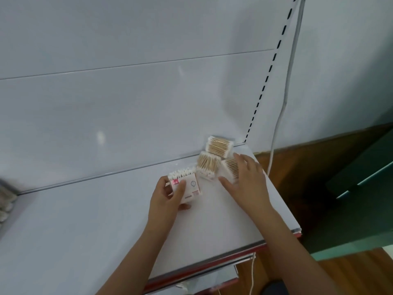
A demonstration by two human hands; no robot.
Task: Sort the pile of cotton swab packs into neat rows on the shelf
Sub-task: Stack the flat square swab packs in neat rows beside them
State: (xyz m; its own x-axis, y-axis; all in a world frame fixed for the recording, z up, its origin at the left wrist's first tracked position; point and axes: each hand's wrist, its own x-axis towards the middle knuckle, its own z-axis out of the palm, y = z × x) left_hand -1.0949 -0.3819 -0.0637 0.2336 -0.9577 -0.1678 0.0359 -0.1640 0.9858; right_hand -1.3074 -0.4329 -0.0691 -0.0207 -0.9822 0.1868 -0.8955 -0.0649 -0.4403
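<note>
- Reaching up from the near shelf point(89, 220) edge: both forearms, left hand point(164, 201) slightly nearer the camera.
- Left fingers point(180, 189) curled round a pink-labelled swab pack point(188, 188), tips pointing toward the back wall.
- Just right of it, right hand point(246, 179) flat over a wooden-stick pack point(230, 169), fingers spread and straight, pressing rather than gripping.
- Touching beyond: middle pack point(207, 167), tilted, long axis askew.
- Farthest, against the back wall: last pack point(220, 146), lying crosswise.
</note>
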